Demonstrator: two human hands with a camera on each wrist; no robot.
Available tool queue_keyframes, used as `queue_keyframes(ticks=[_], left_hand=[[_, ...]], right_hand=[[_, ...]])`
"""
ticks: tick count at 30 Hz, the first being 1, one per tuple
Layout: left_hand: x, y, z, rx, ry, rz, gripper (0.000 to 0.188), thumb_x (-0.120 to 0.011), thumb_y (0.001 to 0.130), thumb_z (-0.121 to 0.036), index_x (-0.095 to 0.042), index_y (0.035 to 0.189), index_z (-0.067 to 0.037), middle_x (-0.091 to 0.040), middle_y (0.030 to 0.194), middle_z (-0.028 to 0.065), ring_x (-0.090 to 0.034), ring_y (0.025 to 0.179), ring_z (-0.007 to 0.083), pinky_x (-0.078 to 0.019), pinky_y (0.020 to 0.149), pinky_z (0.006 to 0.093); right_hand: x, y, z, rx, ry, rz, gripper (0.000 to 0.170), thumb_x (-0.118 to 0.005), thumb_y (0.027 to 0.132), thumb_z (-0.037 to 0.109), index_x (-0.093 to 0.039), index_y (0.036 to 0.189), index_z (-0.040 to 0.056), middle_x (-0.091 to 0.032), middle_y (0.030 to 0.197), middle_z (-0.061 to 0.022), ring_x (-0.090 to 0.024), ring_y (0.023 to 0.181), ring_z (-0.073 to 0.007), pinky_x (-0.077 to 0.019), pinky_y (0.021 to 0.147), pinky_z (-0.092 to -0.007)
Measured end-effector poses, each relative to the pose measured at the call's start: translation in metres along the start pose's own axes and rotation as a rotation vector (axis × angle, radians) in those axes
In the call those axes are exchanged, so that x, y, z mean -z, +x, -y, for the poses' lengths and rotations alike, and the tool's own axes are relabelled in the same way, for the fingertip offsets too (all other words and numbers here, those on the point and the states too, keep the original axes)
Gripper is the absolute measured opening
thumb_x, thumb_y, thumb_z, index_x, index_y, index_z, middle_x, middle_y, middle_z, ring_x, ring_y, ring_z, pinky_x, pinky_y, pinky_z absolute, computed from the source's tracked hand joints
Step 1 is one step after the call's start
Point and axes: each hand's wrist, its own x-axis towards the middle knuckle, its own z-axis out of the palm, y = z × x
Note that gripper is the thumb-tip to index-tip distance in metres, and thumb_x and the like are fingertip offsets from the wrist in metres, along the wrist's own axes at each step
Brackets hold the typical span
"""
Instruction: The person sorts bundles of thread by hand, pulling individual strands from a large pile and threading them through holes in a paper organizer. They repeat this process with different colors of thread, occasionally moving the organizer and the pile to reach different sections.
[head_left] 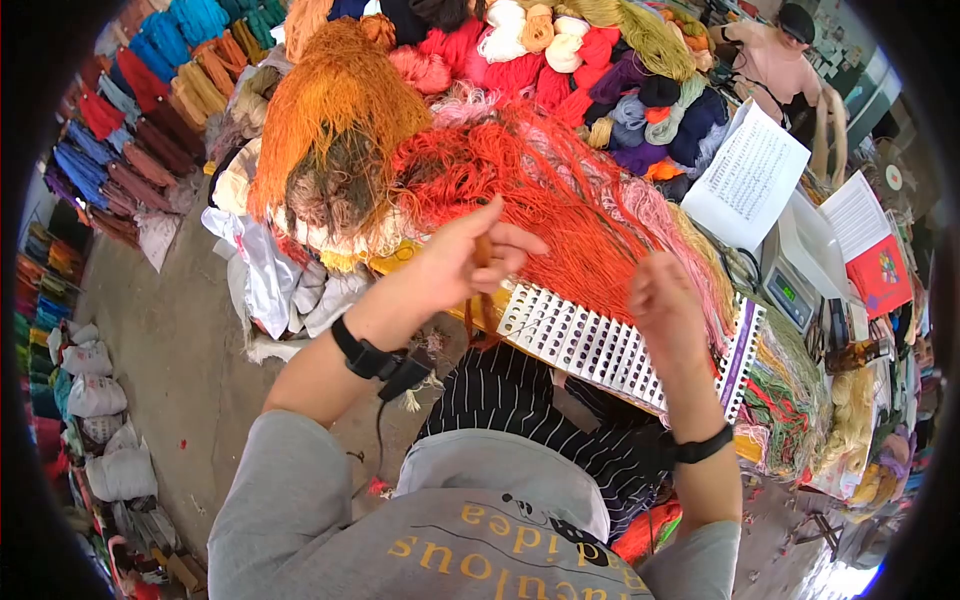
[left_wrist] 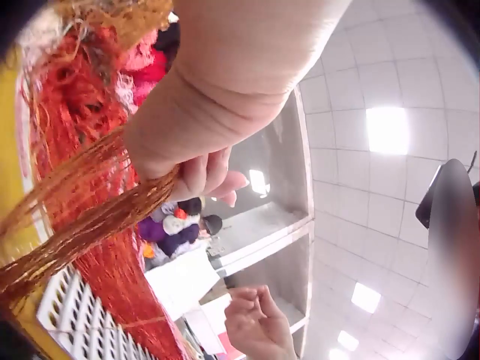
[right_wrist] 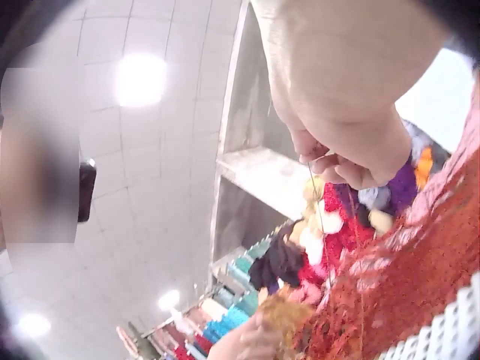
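Observation:
In the left wrist view my left hand [left_wrist: 202, 112] grips a bundle of rust-brown yarn strands [left_wrist: 90, 229], which trails away to the lower left. The head view places this left hand [head_left: 465, 262] over the near edge of a heap of red-orange yarn [head_left: 585, 245]. Farther right, my right hand [head_left: 668, 310] is raised above white strips with rows of holes [head_left: 570, 335]. Its fingers are curled, and the right wrist view shows a thin thread [right_wrist: 321, 206] hanging down from the fingertips of that right hand [right_wrist: 345, 120].
Orange and brown yarn [head_left: 335, 130] is piled at the left of the table, with colourful skeins behind. On the right are a printed sheet [head_left: 748, 170], a scale [head_left: 790, 292] and a red booklet [head_left: 880, 275]. Another person [head_left: 778, 65] is at the far right.

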Motion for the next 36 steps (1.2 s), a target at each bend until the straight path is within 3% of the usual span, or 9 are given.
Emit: queue_keyframes(ticks=[1, 5, 12, 17, 21, 26, 28, 31, 36], left_hand=[[0.004, -0.009, -0.004, -0.009, 0.039, -0.124, 0.053, -0.040, 0.094, -0.047, -0.062, 0.101, 0.001, -0.044, 0.062, -0.0022, -0.026, 0.043, 0.0053, -0.0178, 0.039, 0.0192], [0.039, -0.054, -0.034, -0.166, -0.054, -0.459, 0.047, -0.042, 0.094, -0.043, -0.062, 0.097, -0.001, -0.044, 0.064, -0.0056, -0.027, 0.042, 0.0041, -0.0214, 0.040, 0.0186], [0.097, -0.111, -0.059, -0.404, -0.231, -0.424, 0.036, -0.040, 0.097, -0.032, -0.053, 0.114, -0.003, -0.042, 0.067, -0.0029, -0.024, 0.042, 0.0048, -0.0217, 0.040, 0.0188], [0.068, -0.094, -0.043, -0.348, -0.046, -0.435, 0.033, -0.044, 0.096, -0.028, -0.055, 0.112, -0.001, -0.045, 0.068, -0.0030, -0.026, 0.043, 0.0028, -0.0200, 0.040, 0.0170], [0.049, -0.050, -0.008, -0.183, 0.222, -0.337, 0.031, -0.049, 0.094, -0.028, -0.060, 0.106, -0.002, -0.054, 0.077, -0.0017, -0.028, 0.045, 0.0017, -0.0203, 0.040, 0.0166], [0.000, 0.010, 0.046, 0.051, 0.427, -0.047, 0.030, -0.046, 0.095, -0.025, -0.059, 0.108, -0.002, -0.060, 0.089, 0.0033, -0.031, 0.046, 0.0031, -0.0231, 0.041, 0.0187], [-0.029, 0.024, 0.055, 0.102, 0.458, 0.056, 0.032, -0.044, 0.096, -0.026, -0.058, 0.112, -0.003, -0.061, 0.092, 0.0044, -0.035, 0.048, 0.0035, -0.0265, 0.042, 0.0195], [-0.061, 0.043, 0.065, 0.009, 0.443, 0.154, 0.031, -0.044, 0.096, -0.024, -0.055, 0.117, -0.004, -0.061, 0.094, 0.0028, -0.041, 0.051, 0.0041, -0.0338, 0.046, 0.0185], [-0.107, 0.052, 0.059, -0.154, 0.532, 0.176, 0.032, -0.049, 0.094, -0.020, -0.052, 0.121, -0.004, -0.059, 0.105, 0.0026, -0.046, 0.055, 0.0035, -0.0391, 0.050, 0.0174]], right_hand=[[0.009, -0.001, 0.014, 0.031, -0.020, -0.169, 0.009, -0.054, 0.091, 0.017, -0.058, 0.090, 0.0083, -0.054, 0.076, 0.0015, -0.049, 0.065, -0.0065, -0.0376, 0.056, -0.0211], [0.128, -0.004, 0.063, 0.114, 0.101, -0.252, 0.017, -0.058, 0.089, 0.024, -0.060, 0.099, 0.0106, -0.061, 0.096, 0.0015, -0.052, 0.082, -0.0080, -0.0383, 0.065, -0.0219], [0.319, -0.048, 0.118, 0.154, 0.154, -0.583, 0.020, -0.059, 0.089, 0.025, -0.060, 0.104, 0.0110, -0.061, 0.105, 0.0000, -0.054, 0.094, -0.0118, -0.0410, 0.071, -0.0237], [0.367, -0.085, 0.143, 0.179, 0.156, -0.759, 0.022, -0.061, 0.088, 0.024, -0.060, 0.103, 0.0077, -0.063, 0.106, -0.0002, -0.055, 0.098, -0.0139, -0.0418, 0.085, -0.0269], [0.334, -0.084, 0.139, 0.165, 0.165, -0.613, 0.023, -0.058, 0.090, 0.021, -0.059, 0.106, 0.0052, -0.060, 0.113, -0.0041, -0.053, 0.105, -0.0164, -0.0415, 0.090, -0.0292], [0.227, -0.063, 0.132, 0.184, 0.280, -0.486, 0.017, -0.055, 0.091, 0.015, -0.059, 0.100, 0.0007, -0.055, 0.120, -0.0129, -0.047, 0.115, -0.0226, -0.0375, 0.101, -0.0337], [0.164, -0.061, 0.128, 0.125, 0.267, -0.309, 0.015, -0.053, 0.091, 0.014, -0.059, 0.097, 0.0002, -0.053, 0.122, -0.0143, -0.046, 0.116, -0.0242, -0.0361, 0.103, -0.0352], [0.087, -0.061, 0.112, 0.070, 0.229, -0.062, 0.017, -0.052, 0.092, 0.014, -0.059, 0.098, 0.0001, -0.054, 0.118, -0.0156, -0.048, 0.113, -0.0245, -0.0373, 0.102, -0.0365], [0.016, -0.057, 0.081, 0.011, 0.187, 0.008, 0.016, -0.054, 0.090, 0.017, -0.058, 0.093, 0.0013, -0.054, 0.117, -0.0152, -0.047, 0.115, -0.0254, -0.0368, 0.102, -0.0363]])
